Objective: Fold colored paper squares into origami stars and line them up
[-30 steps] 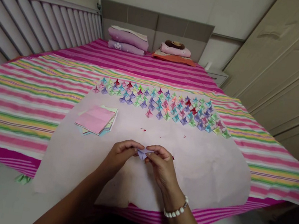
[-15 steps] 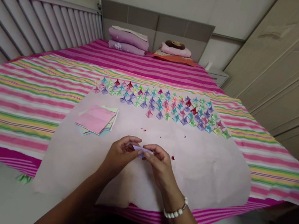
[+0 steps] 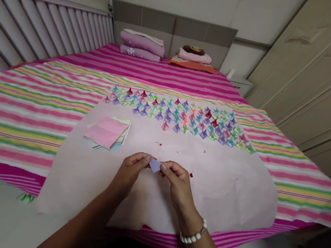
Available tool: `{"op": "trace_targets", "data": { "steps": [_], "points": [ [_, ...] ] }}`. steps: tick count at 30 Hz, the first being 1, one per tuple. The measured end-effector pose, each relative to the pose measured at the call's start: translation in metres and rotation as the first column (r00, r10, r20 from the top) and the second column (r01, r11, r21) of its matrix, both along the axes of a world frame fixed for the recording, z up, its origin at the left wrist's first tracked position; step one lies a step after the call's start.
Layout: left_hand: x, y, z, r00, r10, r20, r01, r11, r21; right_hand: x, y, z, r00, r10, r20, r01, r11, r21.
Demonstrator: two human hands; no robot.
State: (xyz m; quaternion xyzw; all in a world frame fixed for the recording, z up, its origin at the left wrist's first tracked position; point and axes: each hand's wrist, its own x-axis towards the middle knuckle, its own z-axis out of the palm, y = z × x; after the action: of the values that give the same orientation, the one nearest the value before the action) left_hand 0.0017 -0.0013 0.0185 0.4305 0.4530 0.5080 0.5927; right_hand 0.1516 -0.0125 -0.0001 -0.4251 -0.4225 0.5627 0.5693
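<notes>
A small folded piece of lavender origami paper [image 3: 155, 166] is stretched between my two hands, above the pale sheet [image 3: 222, 184] on the bed. My left hand [image 3: 132, 169] pinches its left edge between thumb and fingers. On the other side, my right hand [image 3: 176, 178] grips its right corner, thumb on top. The fingers behind the paper are partly hidden. Beyond the hands, several folded paper stars [image 3: 176, 127] in many colours stand in rows. A stack of square paper [image 3: 105, 131], pink on top, lies to the left.
Small red scraps [image 3: 191, 175] dot the pale sheet. Striped bedding [image 3: 11, 115] spreads on both sides. A green folded paper [image 3: 25, 198] sits off the bed's front edge at lower left. Folded pillows [image 3: 142, 45] rest by the headboard [image 3: 172, 23].
The lavender paper has turned so that its flat, pointed face shows. My left thumb has shifted up to its upper left edge, and the left fingers have closed in.
</notes>
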Motion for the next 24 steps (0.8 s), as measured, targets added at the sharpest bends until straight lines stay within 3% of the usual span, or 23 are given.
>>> {"op": "trace_targets", "data": {
  "steps": [7,11,16,24],
  "points": [
    [0.006,-0.003,-0.008,0.991,-0.103,0.090,0.109,0.991,-0.072,-0.001,0.001,-0.003,0.987,-0.144,-0.073,0.147,0.988,0.040],
    [0.007,-0.002,-0.011,0.985,-0.079,0.150,0.098,0.988,-0.123,-0.002,-0.001,-0.001,0.993,-0.094,-0.068,0.096,0.995,0.029],
    [0.003,0.001,-0.010,0.969,-0.162,0.188,0.180,0.980,-0.080,-0.002,-0.001,0.000,0.992,0.011,-0.126,-0.012,1.000,-0.011],
    [0.000,0.001,-0.012,0.971,-0.140,0.195,0.163,0.981,-0.109,-0.002,0.000,-0.003,0.984,0.059,-0.169,-0.074,0.994,-0.080]
  ]
}}
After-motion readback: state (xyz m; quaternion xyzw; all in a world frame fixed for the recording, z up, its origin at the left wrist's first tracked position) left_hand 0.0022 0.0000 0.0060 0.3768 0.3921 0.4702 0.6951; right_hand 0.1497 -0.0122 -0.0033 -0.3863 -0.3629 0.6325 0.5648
